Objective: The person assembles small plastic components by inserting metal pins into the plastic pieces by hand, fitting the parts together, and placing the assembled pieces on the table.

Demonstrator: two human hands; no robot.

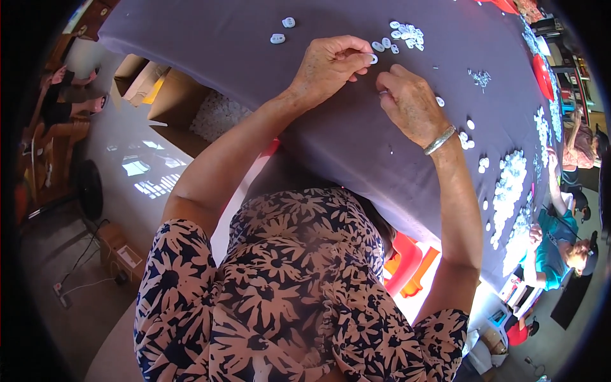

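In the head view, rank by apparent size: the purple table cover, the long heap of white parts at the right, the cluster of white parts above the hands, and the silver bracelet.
1. purple table cover
2. long heap of white parts
3. cluster of white parts and silver bracelet: these look alike, and the bracelet is nearer the camera, so unranked.

Head camera, steeply down, close.

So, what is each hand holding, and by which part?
The left hand pinches a small white oval plastic piece by its edge, between the fingertips. The right hand is closed near it; whether it holds anything cannot be told.
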